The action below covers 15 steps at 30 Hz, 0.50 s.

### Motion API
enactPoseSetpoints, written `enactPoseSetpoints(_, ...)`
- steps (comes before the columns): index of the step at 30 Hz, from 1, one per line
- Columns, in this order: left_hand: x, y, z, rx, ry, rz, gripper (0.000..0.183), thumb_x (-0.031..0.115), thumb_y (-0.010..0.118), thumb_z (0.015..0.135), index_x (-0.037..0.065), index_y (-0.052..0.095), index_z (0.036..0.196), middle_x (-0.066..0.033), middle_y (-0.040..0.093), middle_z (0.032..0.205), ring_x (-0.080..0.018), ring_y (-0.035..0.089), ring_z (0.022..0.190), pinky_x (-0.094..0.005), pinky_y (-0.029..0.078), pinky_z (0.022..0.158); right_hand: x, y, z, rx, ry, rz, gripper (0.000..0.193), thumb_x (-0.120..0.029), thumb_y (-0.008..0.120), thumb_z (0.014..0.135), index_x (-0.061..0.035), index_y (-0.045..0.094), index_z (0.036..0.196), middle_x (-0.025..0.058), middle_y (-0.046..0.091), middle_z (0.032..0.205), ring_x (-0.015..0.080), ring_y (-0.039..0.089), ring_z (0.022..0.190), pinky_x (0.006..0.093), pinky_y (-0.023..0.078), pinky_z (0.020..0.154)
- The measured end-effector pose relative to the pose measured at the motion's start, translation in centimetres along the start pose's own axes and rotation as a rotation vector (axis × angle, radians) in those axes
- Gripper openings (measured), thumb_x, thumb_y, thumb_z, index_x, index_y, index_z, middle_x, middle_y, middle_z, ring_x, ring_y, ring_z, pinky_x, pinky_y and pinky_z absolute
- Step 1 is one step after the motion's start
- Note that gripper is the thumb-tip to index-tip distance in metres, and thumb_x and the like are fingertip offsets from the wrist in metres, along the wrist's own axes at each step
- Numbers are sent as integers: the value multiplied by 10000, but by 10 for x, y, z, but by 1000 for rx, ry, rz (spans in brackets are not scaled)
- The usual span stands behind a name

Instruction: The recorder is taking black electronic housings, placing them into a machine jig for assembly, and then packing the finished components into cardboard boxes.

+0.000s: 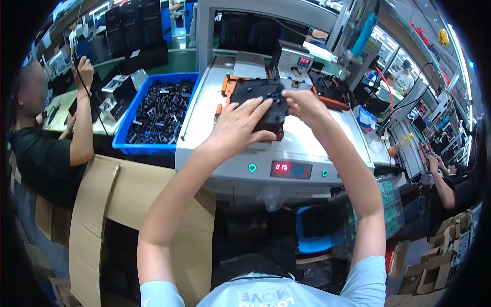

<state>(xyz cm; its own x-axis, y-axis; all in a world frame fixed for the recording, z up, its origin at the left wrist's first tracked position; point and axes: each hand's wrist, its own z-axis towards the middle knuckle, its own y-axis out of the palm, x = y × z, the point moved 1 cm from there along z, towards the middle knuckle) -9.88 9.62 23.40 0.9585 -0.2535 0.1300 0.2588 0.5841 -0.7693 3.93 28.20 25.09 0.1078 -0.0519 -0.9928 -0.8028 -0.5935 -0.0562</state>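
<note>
A flat black plate-like fixture (253, 89) with small raised parts sits on the white machine table in front of me. My left hand (238, 122) lies on its near left part, fingers stretched out and thumb along the near edge. At the right side of the fixture my right hand (306, 106) has its fingers pinched together by the small raised parts; whatever they hold is too small or hidden to name. Orange-brown blocks (228, 86) show along the fixture's left side.
A blue bin (120, 146) full of small black parts stands left of the white machine (215, 166). A second fixture (330, 87) lies to the right. Cardboard (138, 192) is at lower left, stacked clear trays (391, 204) at lower right. A co-worker (46, 138) sits at left.
</note>
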Motion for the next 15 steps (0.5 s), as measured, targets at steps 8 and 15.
enactPoseSetpoints(8,-18,0,2,-83,-27,112,550,482,551,871,74,550,1240,-119,555,1249,-259,526,1145,-369,392,957,-15,5,31,-54,268,-627,373,-458,768,725,-98,669,737,-5,560,712,102,499,635,244,357,530)
enactPoseSetpoints(15,-10,11,-3,-148,27,246,825,623,656,688,38,500,1248,-166,545,1122,-292,521,1072,-370,377,942,-29,17,34,126,-349,-1385,461,-491,605,855,-44,710,809,114,684,746,221,682,784,384,522,628)
